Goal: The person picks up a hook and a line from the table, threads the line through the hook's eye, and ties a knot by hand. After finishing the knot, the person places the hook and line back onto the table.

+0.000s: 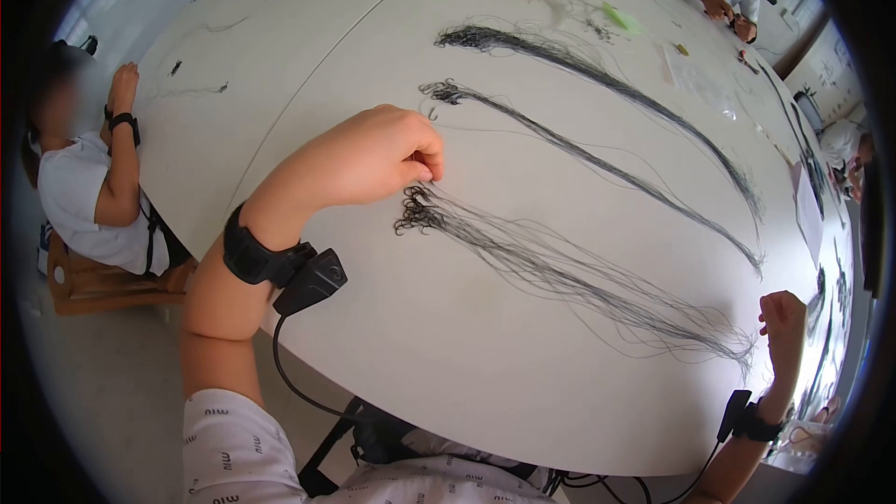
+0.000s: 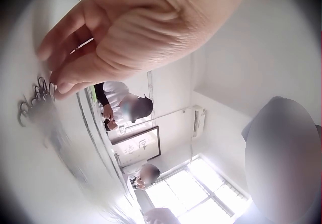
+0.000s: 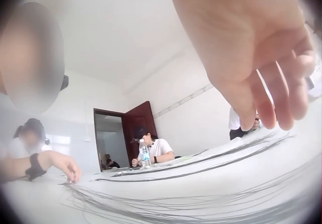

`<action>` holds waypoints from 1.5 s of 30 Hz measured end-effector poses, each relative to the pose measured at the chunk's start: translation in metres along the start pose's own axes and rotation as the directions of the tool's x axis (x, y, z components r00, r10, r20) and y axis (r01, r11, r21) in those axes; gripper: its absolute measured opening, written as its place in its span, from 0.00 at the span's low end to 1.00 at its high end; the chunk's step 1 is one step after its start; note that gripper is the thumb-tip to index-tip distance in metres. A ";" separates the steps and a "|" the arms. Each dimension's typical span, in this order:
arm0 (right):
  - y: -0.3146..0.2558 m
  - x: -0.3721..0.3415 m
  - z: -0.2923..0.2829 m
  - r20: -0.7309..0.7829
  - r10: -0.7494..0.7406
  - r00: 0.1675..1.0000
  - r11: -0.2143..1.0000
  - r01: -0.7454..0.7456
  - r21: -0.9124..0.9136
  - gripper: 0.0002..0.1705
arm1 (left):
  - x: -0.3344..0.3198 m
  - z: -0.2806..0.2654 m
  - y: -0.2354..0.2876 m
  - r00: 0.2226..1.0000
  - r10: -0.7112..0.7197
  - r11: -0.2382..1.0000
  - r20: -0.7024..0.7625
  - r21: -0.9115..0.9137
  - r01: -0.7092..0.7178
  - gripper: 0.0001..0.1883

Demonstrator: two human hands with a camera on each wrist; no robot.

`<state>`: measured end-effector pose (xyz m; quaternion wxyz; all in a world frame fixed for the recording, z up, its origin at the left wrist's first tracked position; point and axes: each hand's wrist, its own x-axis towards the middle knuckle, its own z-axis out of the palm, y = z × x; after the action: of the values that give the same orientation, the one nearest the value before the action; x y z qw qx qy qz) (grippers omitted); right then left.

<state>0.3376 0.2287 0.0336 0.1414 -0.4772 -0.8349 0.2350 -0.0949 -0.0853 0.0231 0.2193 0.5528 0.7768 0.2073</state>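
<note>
A bundle of black fish hooks (image 1: 418, 213) with thin dark lines (image 1: 560, 280) lies on the white table, hooks at the left end. My left hand (image 1: 378, 154) is at the hook end, its thumb and index fingertips pinching one fish hook (image 2: 52, 89) at the edge of the cluster. The other hooks (image 2: 37, 95) lie just beside those fingertips. My right hand (image 1: 782, 331) hovers by the loose tail ends of the lines at the right. Its fingers (image 3: 279, 95) are loosely bent with nothing between them.
Two more bundles lie farther back: a thin hook bundle (image 1: 597, 168) and a thicker one (image 1: 607, 79). Beyond them are a plastic bag (image 1: 700, 84) and a green slip (image 1: 621, 19). Other people sit around the table; a water bottle (image 3: 145, 156) stands before one.
</note>
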 end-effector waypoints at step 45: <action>-0.103 0.007 0.077 0.372 -0.307 0.876 0.759 -0.010 0.651 0.10 | 0.043 -0.053 -0.004 0.645 0.009 1.000 -0.764 0.023 0.013 0.04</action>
<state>0.2232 0.1706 0.0225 0.1119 -0.2619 -0.7511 0.5956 -0.1405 -0.0496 0.0595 -0.1355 0.4160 0.7999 0.4107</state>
